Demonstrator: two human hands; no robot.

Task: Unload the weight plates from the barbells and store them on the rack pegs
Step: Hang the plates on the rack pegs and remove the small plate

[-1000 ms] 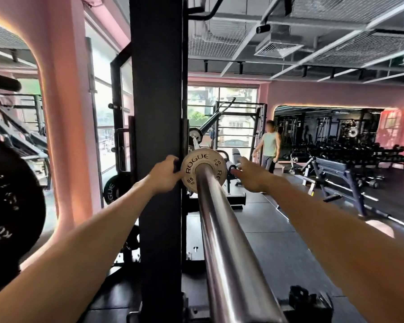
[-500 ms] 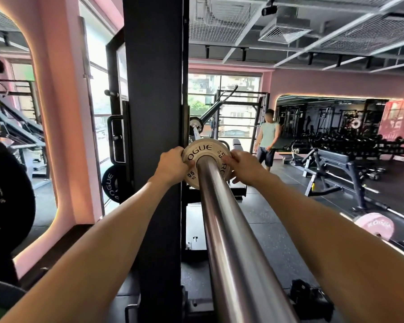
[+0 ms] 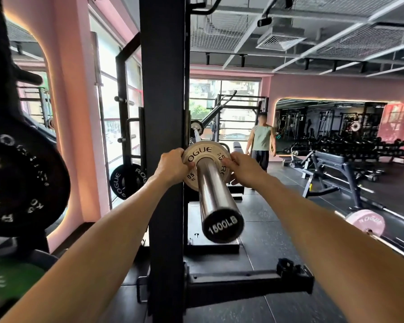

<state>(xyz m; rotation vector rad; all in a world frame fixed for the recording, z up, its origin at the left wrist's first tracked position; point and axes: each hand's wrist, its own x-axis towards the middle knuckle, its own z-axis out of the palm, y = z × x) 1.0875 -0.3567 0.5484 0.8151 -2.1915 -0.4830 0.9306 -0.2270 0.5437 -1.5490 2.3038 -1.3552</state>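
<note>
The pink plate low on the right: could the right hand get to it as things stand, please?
Probably not straight away. The right hand grips the small plate on the barbell sleeve, so it is occupied. The pink plate sits low beside the forearm with open floor between, but looks beyond easy reach.

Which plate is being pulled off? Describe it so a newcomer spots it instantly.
Find the tall black rack upright mid-frame; the chrome barbell sleeve juts toward the camera just to its right. The small pale round ROGUE plate sits on that sleeve, left hand and right hand gripping its rim. Neighbouring plates are bigger and black, green or pink.
</note>
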